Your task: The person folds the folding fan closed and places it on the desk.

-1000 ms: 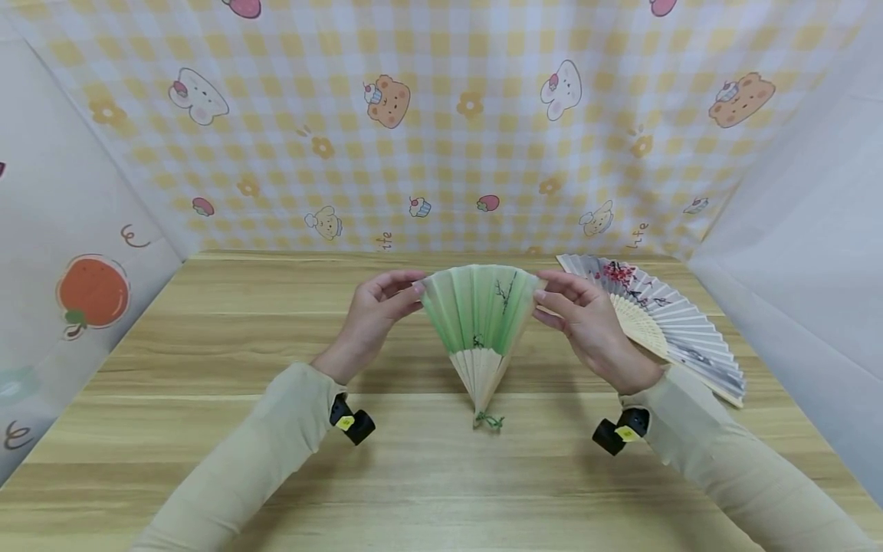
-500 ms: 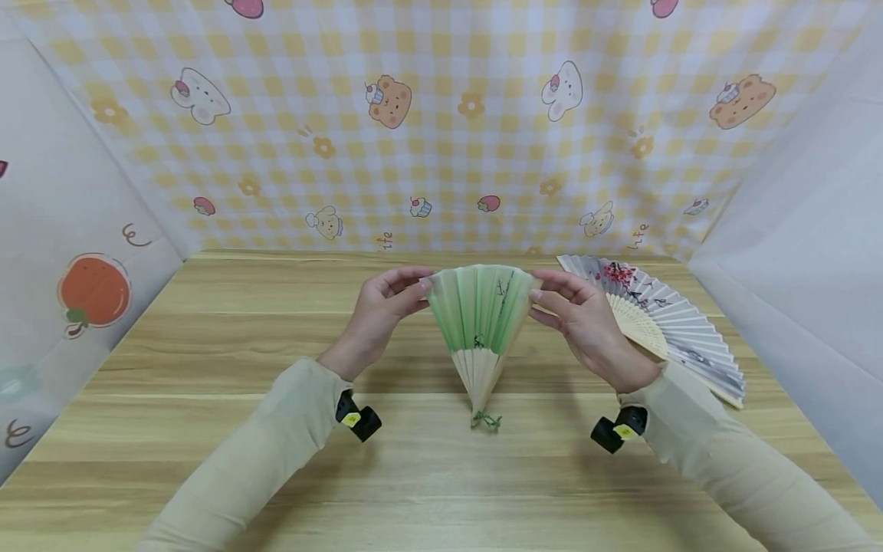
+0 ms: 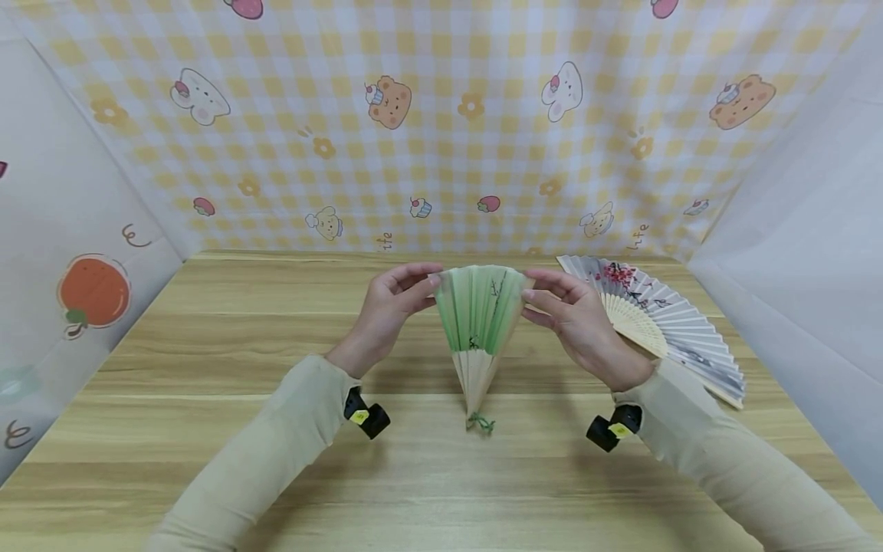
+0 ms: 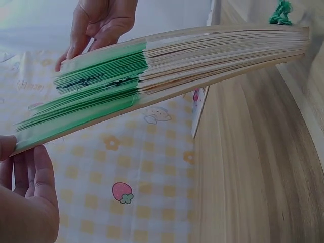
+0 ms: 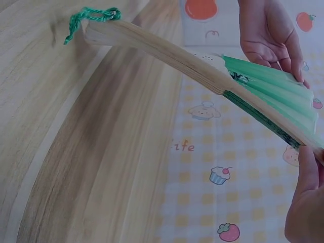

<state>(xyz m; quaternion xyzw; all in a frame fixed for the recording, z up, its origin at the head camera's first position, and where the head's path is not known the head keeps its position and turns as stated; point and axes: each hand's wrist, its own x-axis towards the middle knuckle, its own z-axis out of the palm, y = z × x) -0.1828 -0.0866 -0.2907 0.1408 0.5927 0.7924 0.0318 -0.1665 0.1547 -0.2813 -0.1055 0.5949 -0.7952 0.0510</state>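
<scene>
A green folding fan (image 3: 480, 310), partly spread, is held up between both hands with its pivot end pointing down toward the person. My left hand (image 3: 389, 307) pinches the upper left edge of the fan between thumb and fingers. At the upper right edge, my right hand (image 3: 579, 322) pinches the outer stick the same way. A green cord (image 3: 480, 422) hangs at the pivot. In the left wrist view the pale wooden ribs (image 4: 223, 58) lie close together below the pleated green cloth (image 4: 96, 83).
To the right lies a second folding fan (image 3: 697, 337), spread wide, grey-white with red blossoms, partly behind the right forearm. The wooden table (image 3: 228, 330) meets a yellow checked cloth (image 3: 441, 169) at the back. White cloth hangs at both sides.
Both hands have come closer together, the left one moving right and the right one slightly left. The green fan has narrowed between them. The other fan has stayed put.
</scene>
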